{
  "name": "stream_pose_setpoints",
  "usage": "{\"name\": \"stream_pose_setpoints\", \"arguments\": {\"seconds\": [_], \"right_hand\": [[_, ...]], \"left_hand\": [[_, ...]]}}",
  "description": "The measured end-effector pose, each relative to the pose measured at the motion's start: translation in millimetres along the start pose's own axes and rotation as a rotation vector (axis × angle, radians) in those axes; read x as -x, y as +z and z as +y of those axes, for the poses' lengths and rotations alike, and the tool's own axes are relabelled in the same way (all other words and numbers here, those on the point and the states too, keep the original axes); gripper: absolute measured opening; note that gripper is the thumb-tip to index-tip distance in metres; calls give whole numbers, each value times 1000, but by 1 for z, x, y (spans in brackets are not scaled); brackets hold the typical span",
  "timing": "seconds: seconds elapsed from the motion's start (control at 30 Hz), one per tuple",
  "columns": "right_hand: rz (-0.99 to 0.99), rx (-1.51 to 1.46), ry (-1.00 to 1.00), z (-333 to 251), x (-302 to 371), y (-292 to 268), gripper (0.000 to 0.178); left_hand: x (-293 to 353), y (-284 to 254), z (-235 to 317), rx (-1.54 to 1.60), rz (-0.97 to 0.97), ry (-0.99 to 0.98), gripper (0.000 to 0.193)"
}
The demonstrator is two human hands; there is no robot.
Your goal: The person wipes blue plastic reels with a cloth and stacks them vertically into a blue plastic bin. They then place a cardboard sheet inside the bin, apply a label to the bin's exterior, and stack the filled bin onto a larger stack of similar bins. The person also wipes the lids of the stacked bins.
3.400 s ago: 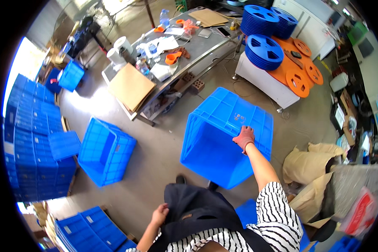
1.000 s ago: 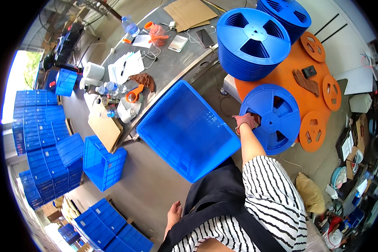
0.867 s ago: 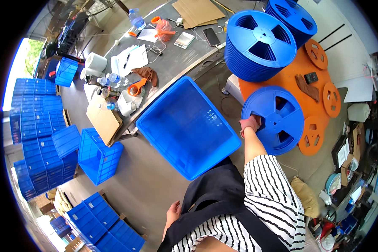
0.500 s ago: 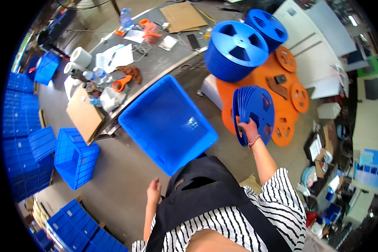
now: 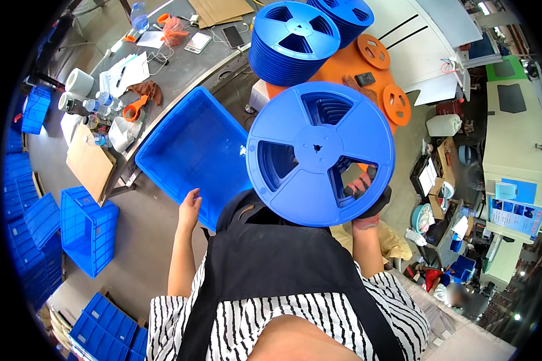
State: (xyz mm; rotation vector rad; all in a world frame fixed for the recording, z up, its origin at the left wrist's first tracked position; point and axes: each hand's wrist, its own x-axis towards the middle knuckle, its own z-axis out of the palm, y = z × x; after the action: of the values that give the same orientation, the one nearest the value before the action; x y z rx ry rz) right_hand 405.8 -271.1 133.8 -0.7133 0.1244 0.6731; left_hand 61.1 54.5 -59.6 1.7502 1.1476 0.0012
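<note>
My right hand (image 5: 372, 195), in a dark and pink glove, grips a stack of blue reels (image 5: 307, 168) by its right edge, fingers reaching into a cut-out. The reels are held up in front of my apron, faces turned toward me. They cover part of a blue plastic crate (image 5: 186, 144), which stands beside the table with a bare bottom where it shows. My left hand (image 5: 190, 207) is ungloved and holds nothing, its fingers stretched up near the crate's lower edge.
Two taller stacks of blue reels (image 5: 292, 45) stand beyond, with orange reels (image 5: 396, 104) near them. A grey table (image 5: 190, 72) carries bottles, papers, an orange tape dispenser and a phone (image 5: 233, 37). More blue crates (image 5: 90, 231) stand at left, and a pale machine (image 5: 520, 156) at right.
My right hand has lifted the blue reels off the orange pile and brought them in front of me, turning their faces toward me. My left hand has risen toward the crate.
</note>
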Motion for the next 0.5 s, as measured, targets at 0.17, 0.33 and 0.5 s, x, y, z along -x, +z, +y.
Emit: {"name": "stream_pose_setpoints", "arguments": {"seconds": [0.17, 0.33, 0.5], "right_hand": [[-57, -100, 50, -46, -28, -52, 57], [18, -236, 9, -100, -60, -122, 66], [125, -268, -83, -159, -77, -174, 58]], "left_hand": [[-38, 46, 45, -41, -39, 17, 34], [-113, 148, 177, -181, -101, 87, 33], [-242, 345, 352, -303, -289, 555, 29]]}}
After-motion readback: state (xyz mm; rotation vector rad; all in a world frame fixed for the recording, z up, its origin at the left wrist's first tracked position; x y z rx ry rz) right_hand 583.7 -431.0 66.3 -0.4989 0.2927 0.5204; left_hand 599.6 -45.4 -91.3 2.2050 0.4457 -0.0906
